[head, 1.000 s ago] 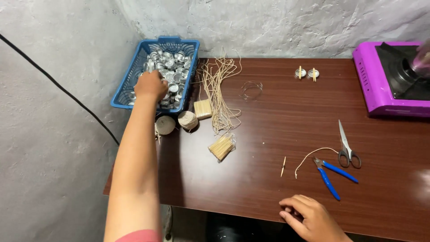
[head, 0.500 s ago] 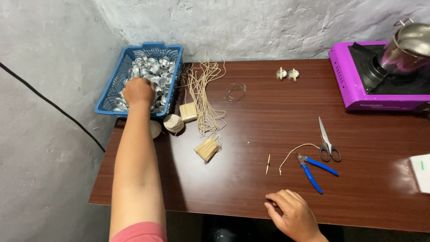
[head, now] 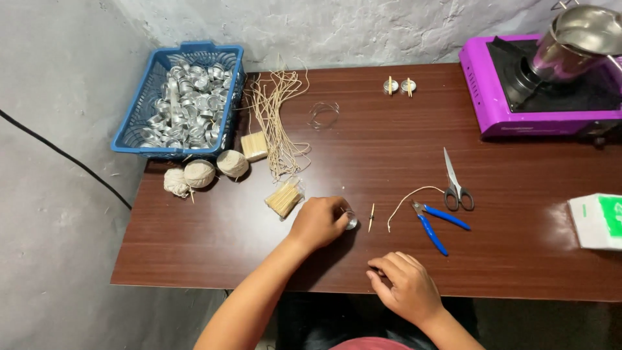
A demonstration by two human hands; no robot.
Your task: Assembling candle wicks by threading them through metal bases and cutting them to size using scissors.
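Note:
My left hand (head: pixel 319 222) rests on the brown table (head: pixel 518 259) near its front, closed around a small silver metal cup (head: pixel 350 222) that shows at my fingertips. A short wooden stick (head: pixel 371 217) lies just right of the cup, and a cut piece of pale wick (head: pixel 407 197) curves beside it. My right hand (head: pixel 405 285) lies on the table near the front edge with fingers curled loosely, holding nothing that I can see. A blue basket (head: pixel 133 129) full of the same silver cups sits at the far left corner.
Blue-handled pliers (head: pixel 433 223) and scissors (head: pixel 455 185) lie right of my hands. Wick strands (head: pixel 280 120), three twine balls (head: pixel 199 174), two bundles of sticks (head: pixel 284 199) and a wire ring (head: pixel 322 114) lie left of centre. A purple stove (head: pixel 492 104) holds a metal pot (head: pixel 576 39). A white and green box (head: pixel 599 220) sits far right.
My left hand has come back from the blue basket to the table's front with a silver cup in it. My right hand has stayed near the front edge.

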